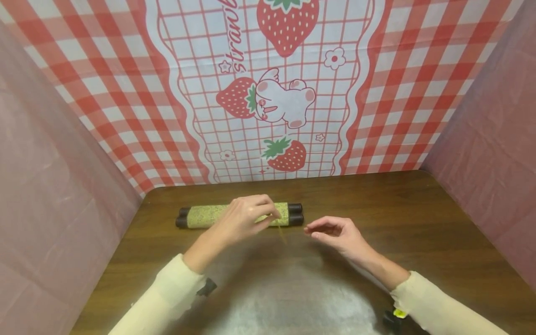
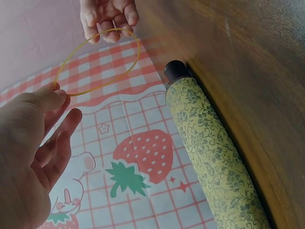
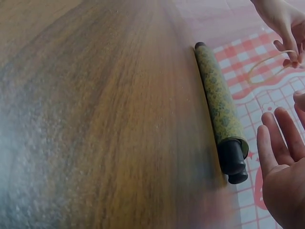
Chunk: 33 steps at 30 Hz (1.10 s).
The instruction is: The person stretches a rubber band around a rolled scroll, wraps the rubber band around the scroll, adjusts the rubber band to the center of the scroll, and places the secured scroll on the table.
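My left hand (image 1: 251,214) pinches a thin yellow rubber band (image 2: 139,52) between thumb and forefinger. The band hangs as a loose loop, above the table and in front of a rolled scroll (image 1: 205,215). That scroll has yellow-green floral cloth and dark knobs at both ends; in the head view my left hand hides part of it. My right hand (image 1: 341,235) hovers to the right of the scroll's end, fingers loosely bent and holding nothing. In the left wrist view, the right fingertips (image 2: 110,36) appear close to the far side of the loop; whether they touch it I cannot tell.
The brown wooden table (image 1: 377,204) meets a strawberry-patterned cloth (image 1: 326,93) at its back edge. Pink fabric walls (image 1: 54,209) stand on both sides. Dark wrist-camera parts (image 1: 206,287) show under the sleeves.
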Motion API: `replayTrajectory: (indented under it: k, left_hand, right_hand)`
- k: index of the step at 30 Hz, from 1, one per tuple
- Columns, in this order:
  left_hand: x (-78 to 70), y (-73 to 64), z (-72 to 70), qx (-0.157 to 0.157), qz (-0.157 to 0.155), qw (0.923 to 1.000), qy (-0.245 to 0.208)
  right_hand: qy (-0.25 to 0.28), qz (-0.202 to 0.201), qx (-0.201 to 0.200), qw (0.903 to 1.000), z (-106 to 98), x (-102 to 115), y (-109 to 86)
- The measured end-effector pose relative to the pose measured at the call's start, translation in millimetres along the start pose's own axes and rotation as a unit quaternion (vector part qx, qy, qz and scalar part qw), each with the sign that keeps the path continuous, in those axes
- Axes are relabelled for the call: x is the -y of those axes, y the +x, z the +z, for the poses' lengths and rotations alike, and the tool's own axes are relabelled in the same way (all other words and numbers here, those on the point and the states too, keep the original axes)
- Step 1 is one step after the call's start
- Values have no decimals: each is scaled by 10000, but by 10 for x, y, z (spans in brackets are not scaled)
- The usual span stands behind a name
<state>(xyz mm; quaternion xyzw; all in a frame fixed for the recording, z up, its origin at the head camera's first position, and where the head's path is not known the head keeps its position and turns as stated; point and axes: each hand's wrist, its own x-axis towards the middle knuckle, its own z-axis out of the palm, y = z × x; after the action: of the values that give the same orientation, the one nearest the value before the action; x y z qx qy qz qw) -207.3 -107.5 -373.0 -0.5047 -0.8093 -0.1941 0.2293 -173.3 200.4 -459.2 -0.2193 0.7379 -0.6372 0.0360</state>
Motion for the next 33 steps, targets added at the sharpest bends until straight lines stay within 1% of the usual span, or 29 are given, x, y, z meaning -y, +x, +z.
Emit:
replayTrajectory:
  k: [5, 15, 18, 23, 28, 33]
  left_hand:
    - [-20, 24, 1, 52, -2, 10000, -38]
    - [-49, 76, 41, -101, 144, 9998, 30]
    - [-54, 88, 61, -96, 181, 9998, 11]
    - [-73, 120, 84, 35, 192, 9998, 16]
    - [-85, 157, 97, 88, 199, 9997, 76]
    - [-85, 173, 124, 166, 169, 9997, -29]
  right_hand:
    - [51, -52, 32, 10000, 19, 1, 13]
    - [98, 144, 52, 9998, 58, 43, 34]
    - [128, 153, 81, 9998, 72, 48, 37]
    - [298, 151, 161, 9993, 91, 57, 37]
    - [400, 148, 198, 9989, 102, 58, 47]
    - [518, 71, 270, 9983, 113, 46, 64]
